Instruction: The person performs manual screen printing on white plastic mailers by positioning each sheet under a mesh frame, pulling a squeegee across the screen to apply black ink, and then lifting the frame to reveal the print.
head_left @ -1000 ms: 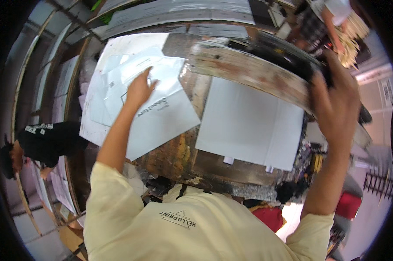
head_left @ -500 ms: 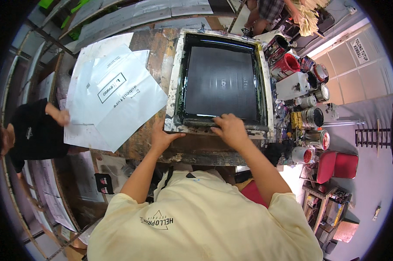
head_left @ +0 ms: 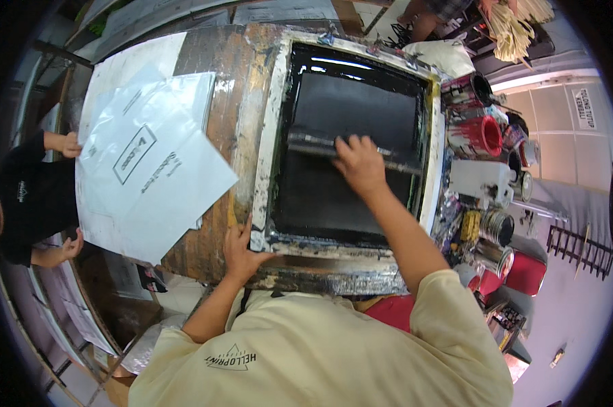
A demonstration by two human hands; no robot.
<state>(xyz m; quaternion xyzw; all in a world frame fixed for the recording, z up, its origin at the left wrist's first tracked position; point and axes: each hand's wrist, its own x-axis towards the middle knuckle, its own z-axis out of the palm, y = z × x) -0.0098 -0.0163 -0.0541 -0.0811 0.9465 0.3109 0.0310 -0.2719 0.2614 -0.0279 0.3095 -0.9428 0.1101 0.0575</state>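
A printing screen (head_left: 354,197) in a white, ink-stained frame (head_left: 269,136) lies on the table, its mesh dark with black ink. Across the mesh, a bit beyond its middle, lies a long black squeegee (head_left: 313,144). My right hand (head_left: 362,163) is closed over it from above. At the frame's near left corner rests my left hand (head_left: 244,252), its thumb stretched along the front edge and its fingers along the side. Left of the frame is a stack of white plastic sheets (head_left: 160,159), the top one printed in black.
A co-worker in a black shirt (head_left: 38,193) stands at the left, one hand (head_left: 70,144) at the sheets' edge. Paint cans (head_left: 476,136) and a white jug (head_left: 481,180) crowd the table's right side. Another person is partly visible at the far right.
My right hand has moved the squeegee from the screen's near end to beyond its middle. My left hand stays at the corner. The co-worker's hand now reaches the sheets; the view has shifted.
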